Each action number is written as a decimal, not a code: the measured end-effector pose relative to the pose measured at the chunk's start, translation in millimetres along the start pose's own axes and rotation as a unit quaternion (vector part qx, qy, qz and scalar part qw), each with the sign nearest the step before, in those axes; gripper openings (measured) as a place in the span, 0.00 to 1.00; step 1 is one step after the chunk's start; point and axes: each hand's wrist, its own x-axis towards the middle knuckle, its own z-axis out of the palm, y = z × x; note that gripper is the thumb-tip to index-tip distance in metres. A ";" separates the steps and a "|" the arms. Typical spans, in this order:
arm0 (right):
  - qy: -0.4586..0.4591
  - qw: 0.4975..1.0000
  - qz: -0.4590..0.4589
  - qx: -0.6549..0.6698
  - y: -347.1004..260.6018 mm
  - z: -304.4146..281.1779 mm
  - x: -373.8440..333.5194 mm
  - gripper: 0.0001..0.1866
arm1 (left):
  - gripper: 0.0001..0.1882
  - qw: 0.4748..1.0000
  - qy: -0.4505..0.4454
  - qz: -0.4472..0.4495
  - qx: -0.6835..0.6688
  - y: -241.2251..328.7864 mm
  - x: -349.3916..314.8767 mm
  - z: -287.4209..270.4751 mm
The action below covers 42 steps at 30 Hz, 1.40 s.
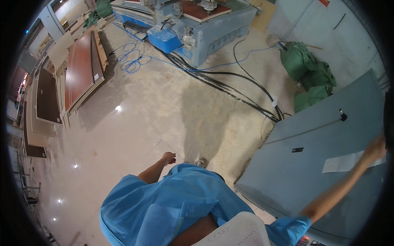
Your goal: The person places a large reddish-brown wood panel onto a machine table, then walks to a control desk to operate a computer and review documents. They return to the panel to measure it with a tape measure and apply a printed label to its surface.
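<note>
My left hand (169,157) hangs low in front of my blue shirt, above the pale floor. Its fingers are loosely curled in, and nothing shows in them. Far to the right, my right arm stretches out over a grey-blue metal cabinet (283,164). The right hand (375,148) is at the dark rim of the picture, blurred, beside a sheet of paper (340,164) on the cabinet's face. Its fingers are hidden, so whether it touches or grips anything cannot be made out. A small black latch (343,117) sits higher on the cabinet.
Black cables (230,92) and a thin blue hose (133,61) run over the dusty floor to a large grey-blue machine (221,35). Green sacks (299,61) slump by the wall at right. Reddish-brown boards (80,67) and other panels (47,96) lean at left.
</note>
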 end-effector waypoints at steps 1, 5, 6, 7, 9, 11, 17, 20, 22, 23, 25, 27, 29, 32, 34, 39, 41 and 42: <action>-0.039 0.998 0.014 0.056 2.6 24.5 -27.9 0.28 | 0.13 1.000 0.001 0.009 0.004 -0.6 -0.6 -1.3; -0.133 0.986 0.089 -0.035 -15.6 144.5 -178.8 0.17 | 0.13 0.999 0.009 0.019 -0.040 -1.7 -4.6 -4.2; -0.184 0.978 0.079 -0.064 -29.4 172.9 -222.4 0.15 | 0.14 0.999 0.010 0.015 -0.043 -2.1 -6.2 -4.3; -0.234 0.964 0.123 -0.029 -44.6 203.3 -267.3 0.11 | 0.14 0.999 0.011 0.003 -0.040 -3.0 -8.4 -3.3; -0.402 0.890 0.208 -0.057 -85.5 242.5 -365.7 0.22 | 0.14 0.999 0.012 0.007 -0.049 -4.6 -12.9 -1.3; -0.615 0.765 0.151 -0.117 -130.5 262.0 -464.8 0.19 | 0.14 0.998 0.014 0.005 -0.054 -6.8 -18.1 0.8; -0.747 0.590 0.303 0.039 -219.7 187.7 -672.0 0.18 | 0.13 0.997 0.030 -0.013 -0.066 -19.4 -38.4 -2.8; -0.723 0.502 0.475 0.017 -220.2 137.5 -707.3 0.21 | 0.12 0.996 0.043 -0.030 -0.072 -30.1 -47.4 -8.3; -0.681 0.447 0.580 0.006 -210.3 114.3 -720.0 0.22 | 0.12 0.996 0.053 -0.036 -0.067 -38.0 -51.9 -10.4; -0.653 0.408 0.638 -0.014 -202.8 105.6 -725.5 0.23 | 0.12 0.995 0.059 -0.040 -0.069 -41.8 -53.8 -10.9; -0.702 0.452 0.550 -0.024 -182.9 98.4 -735.6 0.22 | 0.11 0.994 0.073 -0.038 -0.073 -46.7 -56.4 -11.3; -0.717 0.473 0.512 -0.036 -161.0 102.9 -743.6 0.21 | 0.11 0.993 0.087 -0.036 -0.075 -47.1 -57.3 -11.8; -0.704 0.478 0.521 -0.069 -141.1 118.6 -745.7 0.19 | 0.10 0.991 0.101 0.004 -0.084 -43.0 -56.0 -13.1; -0.599 0.494 0.630 0.001 -122.6 158.3 -733.3 0.14 | 0.10 0.990 0.100 0.014 -0.099 -32.4 -47.6 -15.5; -0.595 0.519 0.613 0.040 -120.6 189.6 -716.0 0.13 | 0.10 0.992 0.093 0.007 -0.088 -24.7 -39.0 -18.1; -0.587 0.526 0.610 0.087 -150.7 264.6 -675.3 0.12 | 0.16 0.992 0.078 0.089 0.050 9.4 -20.2 -22.4; -0.549 0.497 0.662 0.115 -182.7 287.8 -662.1 0.12 | 0.19 0.980 0.034 0.153 0.121 40.0 -21.4 -23.7; -0.523 0.480 0.689 0.149 -203.1 300.6 -654.7 0.11 | 0.22 0.974 -0.005 0.173 0.147 64.9 -20.6 -21.1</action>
